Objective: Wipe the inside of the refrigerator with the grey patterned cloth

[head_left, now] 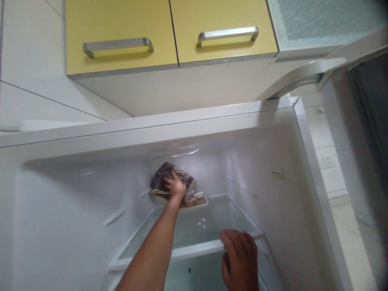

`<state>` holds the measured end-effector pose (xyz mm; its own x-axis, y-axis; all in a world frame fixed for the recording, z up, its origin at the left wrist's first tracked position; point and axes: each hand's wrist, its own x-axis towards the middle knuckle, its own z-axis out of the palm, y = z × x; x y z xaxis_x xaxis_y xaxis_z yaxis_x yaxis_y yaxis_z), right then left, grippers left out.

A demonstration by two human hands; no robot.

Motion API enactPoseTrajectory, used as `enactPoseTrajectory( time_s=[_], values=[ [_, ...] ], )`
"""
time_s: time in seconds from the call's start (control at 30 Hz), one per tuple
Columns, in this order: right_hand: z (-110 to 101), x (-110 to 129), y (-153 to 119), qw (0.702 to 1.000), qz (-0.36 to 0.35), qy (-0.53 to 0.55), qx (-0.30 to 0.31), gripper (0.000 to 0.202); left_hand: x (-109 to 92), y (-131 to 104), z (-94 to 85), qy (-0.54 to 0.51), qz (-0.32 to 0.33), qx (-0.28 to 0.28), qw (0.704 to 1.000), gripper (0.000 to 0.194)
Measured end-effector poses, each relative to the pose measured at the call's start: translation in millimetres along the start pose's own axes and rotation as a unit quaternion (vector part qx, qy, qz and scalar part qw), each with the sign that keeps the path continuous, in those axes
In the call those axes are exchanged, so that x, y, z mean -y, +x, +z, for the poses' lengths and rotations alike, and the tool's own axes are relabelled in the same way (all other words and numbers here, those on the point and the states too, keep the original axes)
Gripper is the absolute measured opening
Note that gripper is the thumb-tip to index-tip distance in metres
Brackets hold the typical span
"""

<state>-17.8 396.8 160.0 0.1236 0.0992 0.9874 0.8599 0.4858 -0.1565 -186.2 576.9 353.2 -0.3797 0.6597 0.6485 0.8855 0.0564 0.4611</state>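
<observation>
Deep inside an open fridge, a dark brown patterned bag or cloth bundle [157,180] leans at the back left of the upper glass shelf [209,220]. My left hand [176,186] reaches in and lies on the bundle with its fingers spread. Just right of that wrist, a clear-wrapped food tray [198,199] with brownish pieces sits on the shelf, partly covered by the hand and bundle. Nearer to me, my right hand [241,256] has its fingers bent over the white front edge of the shelf, thumb below.
White fridge walls with shelf ridges stand on both sides. A lower shelf [194,275] shows under the upper one. The open fridge door [357,161] is at the right. Yellow cabinets [121,24] with metal handles hang above the fridge.
</observation>
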Motion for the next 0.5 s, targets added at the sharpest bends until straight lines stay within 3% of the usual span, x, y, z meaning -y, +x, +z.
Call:
enactPoseTrajectory(
  time_s=[0.13, 0.3, 0.4, 0.5],
  values=[
    [2, 4, 0, 1.000, 0.015, 0.012, -0.004, 0.041, -26, -7, -3.7, 0.030, 0.184, 0.053, 0.981, 0.078],
    [1, 4, 0, 1.000, 0.018, 0.012, 0.002, 0.043, -71, -31, 14.6, 0.057, 0.375, 0.145, 0.914, 0.064],
    [-3, 2, 4, 1.000, 0.002, -0.001, 0.006, 0.044, -90, -50, 26.2, 0.059, 0.415, 0.172, 0.892, 0.051],
    [-8, 4, 11, 1.000, -0.024, -0.019, -0.001, 0.045, -100, -58, 27.1, 0.048, 0.414, 0.189, 0.889, 0.046]
  ],
)
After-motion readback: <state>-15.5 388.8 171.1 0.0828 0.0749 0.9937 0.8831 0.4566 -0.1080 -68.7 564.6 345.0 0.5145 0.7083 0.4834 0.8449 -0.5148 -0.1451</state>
